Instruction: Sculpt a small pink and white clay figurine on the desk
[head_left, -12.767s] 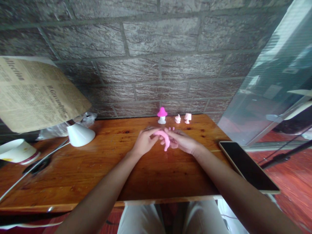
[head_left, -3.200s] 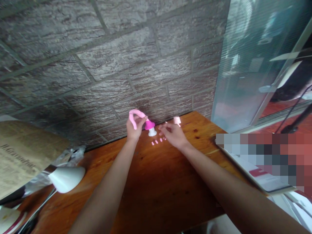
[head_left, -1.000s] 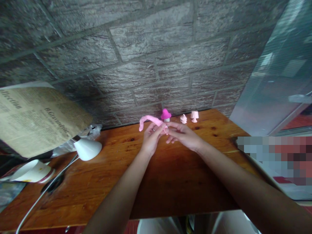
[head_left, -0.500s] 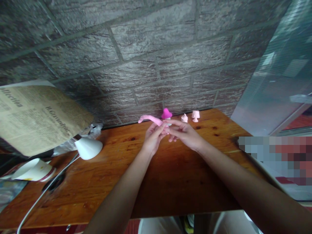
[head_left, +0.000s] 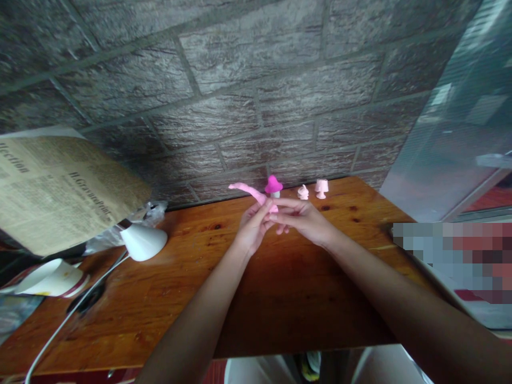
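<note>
A long, soft-looking strip of pink modelling clay [head_left: 248,191] runs between my two hands, its thin end sticking out up and to the left. My left hand [head_left: 253,224] is closed on it, thumb on top. My right hand [head_left: 302,217] pinches the clay's right end between thumb and fingers. Just behind the hands stands a small mushroom [head_left: 273,184] with a magenta cap and a pale stem. To its right are a little pale pink swirled figure [head_left: 303,192] and a pale pink miniature lamp [head_left: 321,188].
The wooden table [head_left: 180,288] meets a grey brick wall [head_left: 240,117]. At left are a white cone-shaped lamp [head_left: 144,242] with its cord, a paper cup [head_left: 54,278] on its side, and a newsprint-patterned sheet [head_left: 64,186]. A translucent panel [head_left: 432,138] stands at right.
The free end of the pink clay has risen slightly and looks thinner and straighter. Both hands keep nearly the same place and still hold it.
</note>
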The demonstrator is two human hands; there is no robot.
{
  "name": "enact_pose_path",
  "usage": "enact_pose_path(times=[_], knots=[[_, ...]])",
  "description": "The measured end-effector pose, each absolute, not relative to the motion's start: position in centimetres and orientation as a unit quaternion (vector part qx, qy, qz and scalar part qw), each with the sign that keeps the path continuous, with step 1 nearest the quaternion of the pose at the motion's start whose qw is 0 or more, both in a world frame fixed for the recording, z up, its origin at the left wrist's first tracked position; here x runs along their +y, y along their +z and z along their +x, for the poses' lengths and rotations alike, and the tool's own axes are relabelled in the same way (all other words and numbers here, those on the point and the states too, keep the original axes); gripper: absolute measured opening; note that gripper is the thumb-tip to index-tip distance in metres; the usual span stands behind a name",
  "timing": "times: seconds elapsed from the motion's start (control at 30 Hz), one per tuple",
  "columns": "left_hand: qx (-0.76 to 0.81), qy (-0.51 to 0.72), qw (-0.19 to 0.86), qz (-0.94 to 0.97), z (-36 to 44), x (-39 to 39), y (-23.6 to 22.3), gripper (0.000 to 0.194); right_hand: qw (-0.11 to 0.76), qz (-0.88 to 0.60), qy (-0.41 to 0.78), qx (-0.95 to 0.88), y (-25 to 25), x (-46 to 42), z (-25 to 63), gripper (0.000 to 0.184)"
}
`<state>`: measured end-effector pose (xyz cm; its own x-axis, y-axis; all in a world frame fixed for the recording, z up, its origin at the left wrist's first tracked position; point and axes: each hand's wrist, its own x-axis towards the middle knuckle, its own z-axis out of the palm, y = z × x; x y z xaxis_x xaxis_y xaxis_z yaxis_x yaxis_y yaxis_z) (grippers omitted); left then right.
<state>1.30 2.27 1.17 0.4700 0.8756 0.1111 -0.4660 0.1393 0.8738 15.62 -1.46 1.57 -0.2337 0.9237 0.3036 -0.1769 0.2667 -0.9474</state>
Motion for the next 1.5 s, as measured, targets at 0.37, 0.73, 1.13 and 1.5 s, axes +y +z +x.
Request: enact_pose_path(times=[0.37,0.73,1.13,1.5], knots=[[0.221,0.464,0.72,0.466,1.18,2.44,0.83,0.031,0.541,-0.317,0.511,-0.587,1.68,-1.4,15.51,0.036],[0.217,0.457,0.715,0.483,1.18,2.46,0.8,0.036,0.548,-0.316,0.501,-0.59,1.53,-1.46,15.34,0.038],[0.205,0.432,0.718,0.506,1.31,2.04,1.21,0.041,0.555,-0.321,0.488,-0.592,1.5,-1.43,15.12,0.036],[0.206,0.433,0.725,0.495,1.3,1.97,1.37,0.036,0.565,-0.306,0.458,-0.615,1.0,-1.12,15.15,0.036]])
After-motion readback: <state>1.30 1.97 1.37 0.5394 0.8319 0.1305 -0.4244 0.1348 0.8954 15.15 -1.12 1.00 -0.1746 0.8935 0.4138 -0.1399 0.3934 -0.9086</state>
